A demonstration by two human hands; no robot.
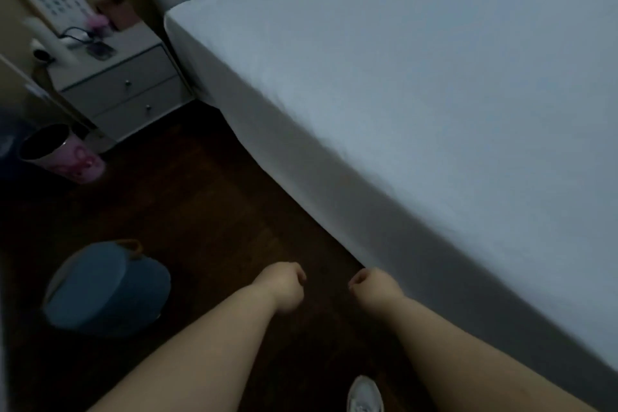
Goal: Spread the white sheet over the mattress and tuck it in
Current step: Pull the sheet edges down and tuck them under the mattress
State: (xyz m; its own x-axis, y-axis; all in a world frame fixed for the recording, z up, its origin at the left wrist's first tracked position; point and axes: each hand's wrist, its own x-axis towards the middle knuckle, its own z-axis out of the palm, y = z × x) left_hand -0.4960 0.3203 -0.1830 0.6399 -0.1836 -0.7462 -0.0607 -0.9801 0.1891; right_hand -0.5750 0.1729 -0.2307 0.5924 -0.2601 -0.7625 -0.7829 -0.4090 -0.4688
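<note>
At six o'clock both bare arms reach down over the dark floor (207,184), the left hand (284,288) and the right hand (374,288) curled into loose fists with the fingers clenched on nothing I can make out, the right one just beside the lower edge of the bed's side. The white sheet (434,94) already lies smooth over the mattress (267,100) from three o'clock up to twelve, hanging down its near side. To tuck well, I judge, work along that hanging edge toward the nightstand (127,90) at ten o'clock, pulling the cloth taut before pushing it under.
</note>
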